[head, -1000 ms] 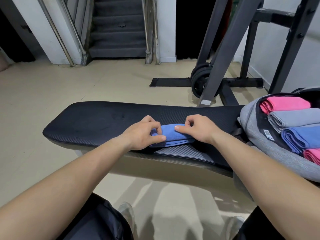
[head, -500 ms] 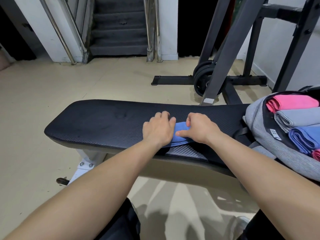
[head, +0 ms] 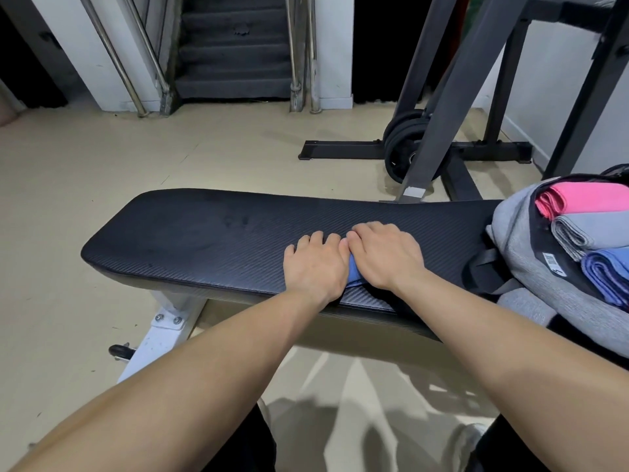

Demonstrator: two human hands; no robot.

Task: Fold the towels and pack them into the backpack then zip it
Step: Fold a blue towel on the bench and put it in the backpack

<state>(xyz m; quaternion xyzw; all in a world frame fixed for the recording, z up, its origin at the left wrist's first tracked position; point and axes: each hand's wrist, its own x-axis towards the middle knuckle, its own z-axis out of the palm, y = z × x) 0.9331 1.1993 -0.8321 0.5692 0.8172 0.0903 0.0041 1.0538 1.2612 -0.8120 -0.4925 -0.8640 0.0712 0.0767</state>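
Observation:
A folded blue towel (head: 354, 275) lies on the black bench pad (head: 211, 240), almost wholly covered by both hands. My left hand (head: 315, 265) lies flat on its left part with fingers straight. My right hand (head: 386, 257) presses down on its right part, fingers side by side. Only a small blue strip shows between the hands. At the right end of the bench lies an open grey backpack (head: 520, 233) holding folded pink (head: 585, 197), grey (head: 589, 229) and blue (head: 609, 270) towels.
A dark weight rack (head: 452, 107) with black plates (head: 406, 148) stands behind the bench. Stairs with metal rails (head: 235, 46) rise at the back. The bench's white leg (head: 160, 332) and my knees are below, over beige floor.
Both hands have slid together over the blue towel and flattened on it, so it is nearly hidden. Earlier they pinched its two ends. The view has shifted slightly.

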